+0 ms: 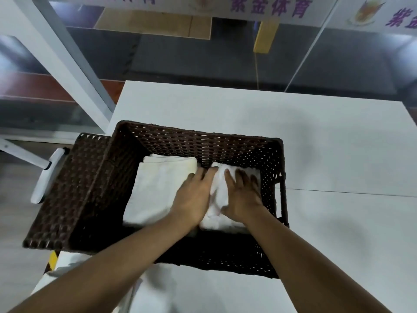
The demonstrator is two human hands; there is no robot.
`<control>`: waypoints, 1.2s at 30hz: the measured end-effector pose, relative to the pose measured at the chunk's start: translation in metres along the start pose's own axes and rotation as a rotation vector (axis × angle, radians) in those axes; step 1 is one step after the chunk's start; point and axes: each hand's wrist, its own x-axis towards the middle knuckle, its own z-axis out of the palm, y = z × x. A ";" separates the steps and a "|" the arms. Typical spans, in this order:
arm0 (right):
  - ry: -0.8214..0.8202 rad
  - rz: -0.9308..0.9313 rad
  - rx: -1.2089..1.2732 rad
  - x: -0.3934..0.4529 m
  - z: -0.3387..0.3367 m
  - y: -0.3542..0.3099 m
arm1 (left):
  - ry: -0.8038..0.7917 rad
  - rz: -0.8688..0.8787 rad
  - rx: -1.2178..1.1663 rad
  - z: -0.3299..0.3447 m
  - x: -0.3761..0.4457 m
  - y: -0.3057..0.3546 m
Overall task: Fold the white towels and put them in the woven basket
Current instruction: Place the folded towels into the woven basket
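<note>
white table [316, 136]; behind it, a banner [270, 7] with purple characters, a wooden board [155, 23], a yellow block [265, 37].

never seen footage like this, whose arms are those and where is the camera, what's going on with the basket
There is no machine here. One camera is worn on a person's head and looks forward and down, so the two bare arms coming in from the bottom are that person's own.

On the white table stands a dark woven basket with its lid hanging open on the left. Inside, on the left, lies a folded white towel. On the right is a second towel, more bunched. The left hand and the right hand both rest on that second towel with fingers fairly straight, apparently pressing it into place. More white cloth lies at the near table edge.
</note>
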 end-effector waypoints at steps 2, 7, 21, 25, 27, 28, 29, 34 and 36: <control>0.114 -0.130 0.077 -0.005 0.000 -0.003 | -0.007 -0.010 0.249 -0.005 -0.003 -0.035; -0.061 -0.208 0.021 0.006 0.006 -0.013 | -0.425 -0.010 0.334 0.013 0.005 -0.073; -0.001 -0.198 -0.078 0.029 0.024 0.001 | -0.449 -0.198 0.319 0.035 0.016 -0.073; -0.006 -0.194 -0.064 0.024 0.021 -0.002 | -0.445 -0.177 0.379 0.034 0.017 -0.068; -0.020 -0.203 -0.058 0.020 0.015 -0.005 | -0.434 -0.156 0.401 0.030 0.013 -0.065; -0.037 -0.201 -0.052 0.019 0.011 -0.006 | -0.420 -0.140 0.401 0.027 0.010 -0.064; -0.057 -0.199 -0.042 0.016 0.008 -0.007 | -0.400 -0.128 0.391 0.022 0.007 -0.063; -0.050 -0.195 0.123 -0.012 -0.009 -0.018 | -0.179 -0.075 0.322 -0.003 -0.026 -0.054; 0.046 -0.204 0.177 -0.023 -0.016 -0.020 | -0.071 -0.057 0.295 -0.013 -0.040 -0.048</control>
